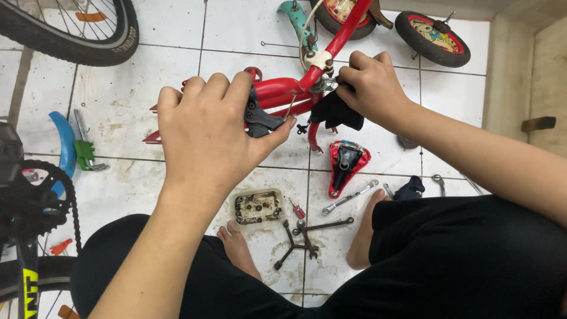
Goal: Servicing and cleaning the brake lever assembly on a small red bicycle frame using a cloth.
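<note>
Left hand (207, 127) grips a black brake lever (260, 117); right hand (369, 85) clutches a black cloth (336, 112) beside it.

White tiled floor (147, 88), stained; small parts tray (257, 207) near centre, wrenches (307, 233) beside it, red saddle (347, 162) farther right; blue fender (64, 145) left

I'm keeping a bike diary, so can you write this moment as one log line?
left hand: grips black brake lever | right hand: black cloth on red frame | floor: tools

Black trousers, bare forearms and feet, no sleeves.
</note>
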